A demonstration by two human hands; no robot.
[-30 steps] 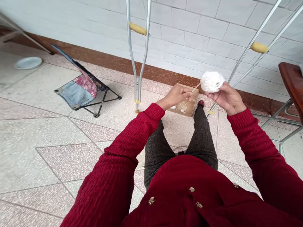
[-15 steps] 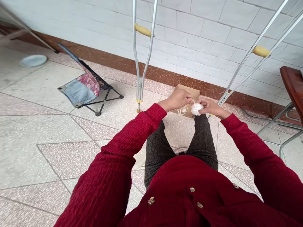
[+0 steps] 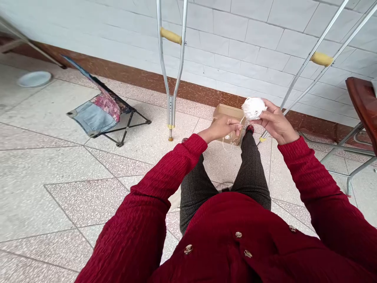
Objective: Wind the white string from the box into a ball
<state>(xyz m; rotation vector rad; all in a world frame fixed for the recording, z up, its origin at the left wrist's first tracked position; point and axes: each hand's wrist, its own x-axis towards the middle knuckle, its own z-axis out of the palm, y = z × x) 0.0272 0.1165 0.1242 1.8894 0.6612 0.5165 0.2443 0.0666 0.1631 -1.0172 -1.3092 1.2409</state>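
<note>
Yarn ball (image 3: 253, 108) in right hand (image 3: 274, 122), open floor (image 3: 223, 165) beside box edge (image 3: 231, 110)

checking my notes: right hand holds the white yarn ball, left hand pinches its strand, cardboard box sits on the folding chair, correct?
One slip: the cardboard box sits on the floor, not on the folding chair, as the head view shows. The right hand holds the white yarn ball and the left hand pinches its strand.
</note>
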